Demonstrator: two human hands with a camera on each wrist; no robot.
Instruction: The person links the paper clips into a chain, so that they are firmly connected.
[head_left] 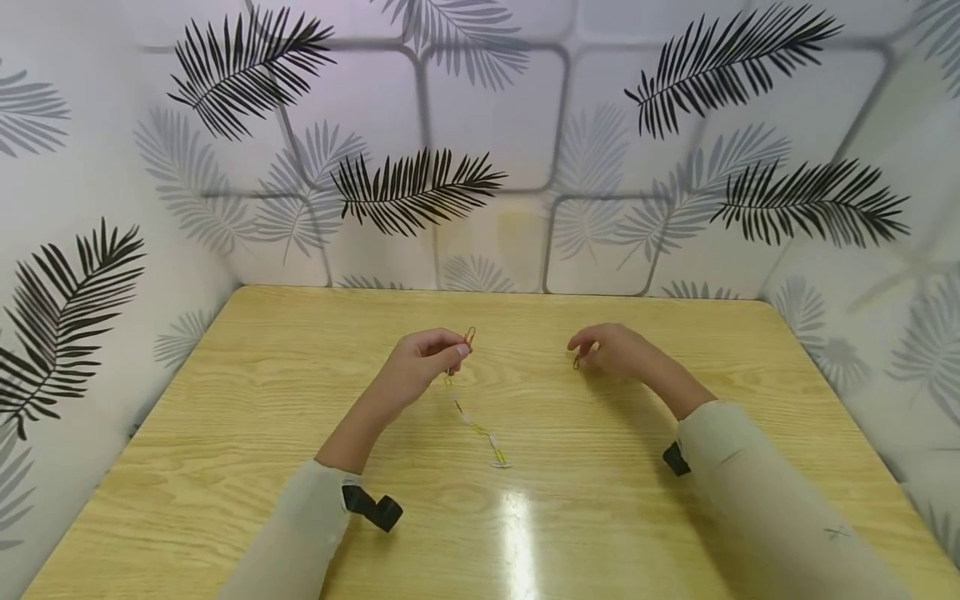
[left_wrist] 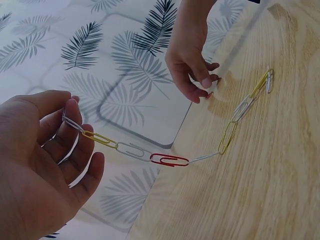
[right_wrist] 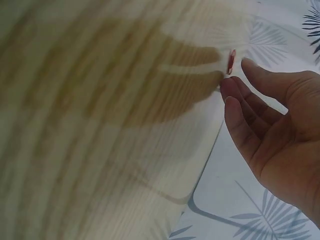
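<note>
A chain of yellow, white and red paper clips [left_wrist: 170, 160] hangs from my left hand [head_left: 427, 358]; its lower end lies on the wooden table [head_left: 300, 367]. Thumb and fingers pinch its upper end, and a red-orange paper clip [head_left: 470, 335] sticks up from the fingertips in the head view. My right hand [head_left: 618, 350] is low over the table at the right, a short way from the left one. Another red paper clip [right_wrist: 231, 61] is right by its fingertips. Thumb and fingers stand apart there, and whether they touch this clip is hard to make out.
Walls covered with leaf-patterned paper [head_left: 495, 108] rise behind the table and on both sides. A bright reflection lies on the front of the tabletop. Both wrists carry small black devices [head_left: 372, 506] by the sleeve cuffs.
</note>
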